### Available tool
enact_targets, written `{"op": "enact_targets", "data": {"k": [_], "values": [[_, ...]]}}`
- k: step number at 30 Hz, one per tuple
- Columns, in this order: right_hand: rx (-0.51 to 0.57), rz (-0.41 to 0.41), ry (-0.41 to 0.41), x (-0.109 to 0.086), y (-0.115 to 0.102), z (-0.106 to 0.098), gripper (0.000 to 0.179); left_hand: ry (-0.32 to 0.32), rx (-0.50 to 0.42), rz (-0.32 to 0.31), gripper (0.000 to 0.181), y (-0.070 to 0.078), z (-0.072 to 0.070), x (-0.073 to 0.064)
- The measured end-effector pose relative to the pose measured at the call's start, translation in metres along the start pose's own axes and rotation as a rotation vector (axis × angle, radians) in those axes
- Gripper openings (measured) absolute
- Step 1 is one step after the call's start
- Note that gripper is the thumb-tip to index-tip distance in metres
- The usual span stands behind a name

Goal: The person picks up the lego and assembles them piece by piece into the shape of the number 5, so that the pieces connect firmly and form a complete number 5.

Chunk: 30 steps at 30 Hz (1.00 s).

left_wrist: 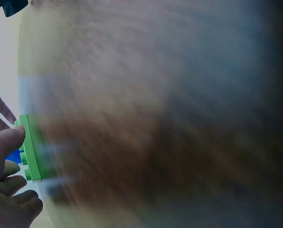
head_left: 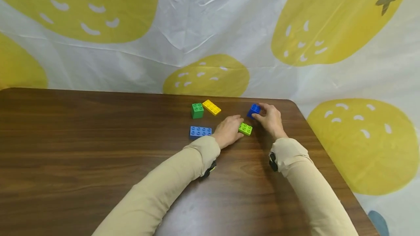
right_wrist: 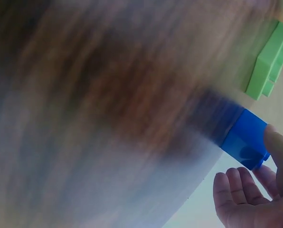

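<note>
On the right part of the table, my left hand [head_left: 228, 131] has its thumb and fingers about a flat lime green toy brick [head_left: 245, 129]. The left wrist view shows the thumb lying against the studded side of that lime brick [left_wrist: 31, 149]. My right hand [head_left: 271, 119] pinches a small dark blue brick [head_left: 254, 110] between thumb and index finger, just behind and right of the lime one. In the right wrist view the blue brick [right_wrist: 245, 137] stands apart from the lime brick [right_wrist: 268, 64]; the other fingers curl loosely.
Left of my hands lie a green block [head_left: 197, 110], a flat yellow brick [head_left: 211, 107] and a longer blue brick [head_left: 200, 132], partly behind my left sleeve. The wooden table [head_left: 82, 148] ends at a patterned curtain [head_left: 197, 28] behind and to the right.
</note>
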State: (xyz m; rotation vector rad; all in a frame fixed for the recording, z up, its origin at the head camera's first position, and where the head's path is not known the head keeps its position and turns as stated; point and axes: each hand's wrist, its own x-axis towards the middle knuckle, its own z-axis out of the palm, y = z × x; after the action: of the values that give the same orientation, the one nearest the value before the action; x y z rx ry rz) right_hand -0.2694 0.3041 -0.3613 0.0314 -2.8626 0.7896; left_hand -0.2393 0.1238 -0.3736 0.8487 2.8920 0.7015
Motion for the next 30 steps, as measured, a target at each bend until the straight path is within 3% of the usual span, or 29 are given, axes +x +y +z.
{"op": "enact_targets", "data": {"k": [5,11,16,22,30], "values": [[0.014,0.004,0.016,-0.002,0.0,0.002,0.043,-0.005,0.071,-0.005,0.049,0.004,0.002,0.0],[0.05,0.012,0.025,-0.004,-0.001,0.003,0.037,0.062,0.127,0.014,0.025,0.005,0.0,-0.004],[0.038,0.001,0.012,-0.005,-0.001,0.002,0.037,0.073,0.132,0.006,0.016,0.002,-0.002,-0.007],[0.068,-0.017,-0.008,-0.017,-0.001,-0.005,0.038,0.059,0.141,0.012,0.018,0.002,-0.002,-0.011],[0.236,-0.09,-0.12,-0.041,-0.011,-0.01,0.037,0.008,0.094,-0.023,0.026,-0.005,-0.009,-0.018]]}}
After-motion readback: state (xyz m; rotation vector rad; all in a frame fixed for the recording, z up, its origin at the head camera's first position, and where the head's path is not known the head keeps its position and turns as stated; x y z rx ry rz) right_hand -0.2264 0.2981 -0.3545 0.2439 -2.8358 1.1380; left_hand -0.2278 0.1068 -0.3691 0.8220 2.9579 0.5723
